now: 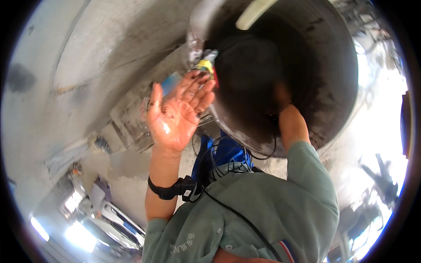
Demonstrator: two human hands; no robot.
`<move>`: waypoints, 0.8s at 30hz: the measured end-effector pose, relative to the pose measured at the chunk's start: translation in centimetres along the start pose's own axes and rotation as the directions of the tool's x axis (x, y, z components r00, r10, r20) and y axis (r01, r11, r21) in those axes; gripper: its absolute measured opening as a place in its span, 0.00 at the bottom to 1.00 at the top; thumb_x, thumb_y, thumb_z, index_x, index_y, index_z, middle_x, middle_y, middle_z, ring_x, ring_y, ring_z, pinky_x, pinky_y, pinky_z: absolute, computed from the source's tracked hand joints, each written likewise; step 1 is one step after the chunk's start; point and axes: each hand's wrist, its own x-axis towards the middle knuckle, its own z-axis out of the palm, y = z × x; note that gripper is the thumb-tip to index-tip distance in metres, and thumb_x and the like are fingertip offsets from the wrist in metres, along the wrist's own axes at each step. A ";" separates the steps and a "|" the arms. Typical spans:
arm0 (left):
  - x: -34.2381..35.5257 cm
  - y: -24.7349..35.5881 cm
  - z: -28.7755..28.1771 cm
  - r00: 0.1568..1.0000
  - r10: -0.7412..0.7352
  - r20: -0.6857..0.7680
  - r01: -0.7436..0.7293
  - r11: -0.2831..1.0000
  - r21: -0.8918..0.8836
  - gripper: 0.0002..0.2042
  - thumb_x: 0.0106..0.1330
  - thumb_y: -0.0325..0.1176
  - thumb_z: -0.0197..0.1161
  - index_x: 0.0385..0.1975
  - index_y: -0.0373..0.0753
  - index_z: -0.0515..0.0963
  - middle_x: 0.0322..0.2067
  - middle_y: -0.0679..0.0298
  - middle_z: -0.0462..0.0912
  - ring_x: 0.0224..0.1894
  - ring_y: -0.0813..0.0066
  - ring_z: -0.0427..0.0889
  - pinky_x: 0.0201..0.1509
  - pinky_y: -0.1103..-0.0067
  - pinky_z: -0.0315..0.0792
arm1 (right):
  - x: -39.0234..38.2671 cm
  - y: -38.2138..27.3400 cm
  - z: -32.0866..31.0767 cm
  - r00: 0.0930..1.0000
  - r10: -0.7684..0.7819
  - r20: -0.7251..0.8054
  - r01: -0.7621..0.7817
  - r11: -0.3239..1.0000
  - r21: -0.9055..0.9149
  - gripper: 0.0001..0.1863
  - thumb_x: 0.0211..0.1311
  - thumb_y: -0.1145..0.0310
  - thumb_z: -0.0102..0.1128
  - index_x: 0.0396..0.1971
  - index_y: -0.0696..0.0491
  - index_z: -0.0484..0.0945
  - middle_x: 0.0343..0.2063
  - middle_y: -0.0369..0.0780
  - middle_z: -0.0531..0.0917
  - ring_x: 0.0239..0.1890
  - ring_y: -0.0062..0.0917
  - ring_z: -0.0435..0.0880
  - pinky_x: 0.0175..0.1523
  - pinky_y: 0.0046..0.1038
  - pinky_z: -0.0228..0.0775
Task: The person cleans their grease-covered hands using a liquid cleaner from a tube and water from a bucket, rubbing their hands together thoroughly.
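Observation:
My left hand (175, 114) is raised palm up just left of a large dark metal drum (333, 61), its fingers spread, its skin wet and marked with dark smudges. Beyond its fingertips a small item with yellow, red and clear parts (205, 64) lies against the drum's near-left rim. My right hand (283, 94) reaches down inside the drum, blurred in shadow, so what its fingers touch or hold cannot be seen. A pale flat strip (254, 13) crosses the drum's top opening. My left wrist wears a black band with a small box (186, 188).
A blue flat object (171, 83) lies behind my left hand, near concrete slabs (127, 127). Loose black cables (267, 155) hang between my body and the drum, above my legs in blue trousers (232, 149). A pale concrete wall (52, 87) is at the left; blurred equipment (109, 219) stands lower left.

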 end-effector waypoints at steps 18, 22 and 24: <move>3.8 3.1 -9.7 0.909 0.305 0.285 -0.196 0.915 -0.352 0.22 0.75 0.42 0.39 0.51 0.29 0.71 0.50 0.49 0.77 0.55 0.54 0.76 0.62 0.61 0.68 | -36.9 -7.0 32.2 -0.080 -0.262 0.962 0.988 0.103 0.111 0.08 0.52 0.67 0.56 0.21 0.55 0.77 0.24 0.42 0.82 0.25 0.38 0.79 0.35 0.35 0.71; -1.3 4.7 -10.6 0.891 0.437 0.125 -0.366 0.853 -0.372 0.20 0.75 0.41 0.38 0.50 0.30 0.70 0.51 0.50 0.76 0.54 0.57 0.75 0.62 0.63 0.68 | -39.2 -2.5 34.5 -0.467 -0.239 0.851 0.871 -0.293 0.395 0.08 0.46 0.68 0.58 0.28 0.52 0.82 0.33 0.42 0.84 0.37 0.42 0.81 0.43 0.40 0.72; -3.8 5.7 -11.5 0.878 0.475 0.058 -0.423 0.827 -0.370 0.19 0.75 0.41 0.38 0.50 0.31 0.69 0.51 0.50 0.75 0.53 0.58 0.75 0.62 0.64 0.68 | -38.5 0.0 35.7 -0.173 -0.359 0.917 0.985 -0.090 0.150 0.10 0.49 0.68 0.58 0.32 0.51 0.81 0.33 0.41 0.84 0.38 0.39 0.81 0.44 0.37 0.71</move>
